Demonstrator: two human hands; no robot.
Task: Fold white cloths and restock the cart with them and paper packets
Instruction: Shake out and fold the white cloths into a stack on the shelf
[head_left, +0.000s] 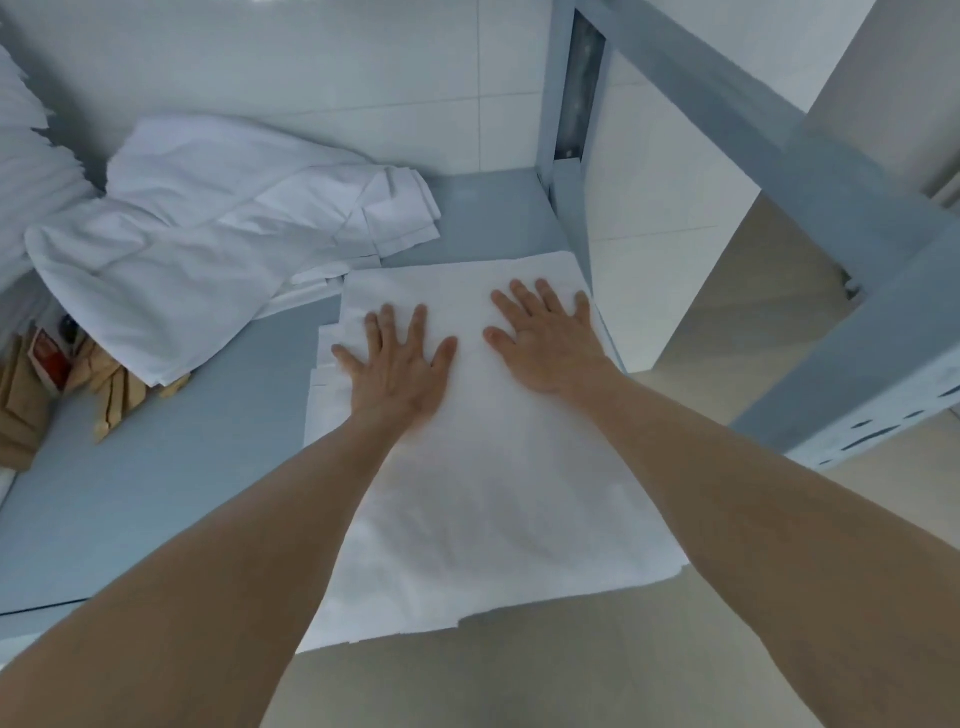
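Pressing flat, my left hand (397, 364) and right hand (545, 343) lie open, fingers spread, gripping nothing, side by side on the far end of the folded cloth (467, 493). Its long axis runs back toward me, overhanging the cart shelf (182, 441). Unfolded cloths (208, 234) lie beyond my left hand, nearer it.

the folded cloth (483, 467) looks like soft matt white fabric, a bit grainy; the loose pile (208, 234) is the same stuff but creased. cart shelf (156, 457) is smooth painted grey-blue with a slight sheen, packets (31, 400) are matt brown paper, wall tiles (311, 57) glossy
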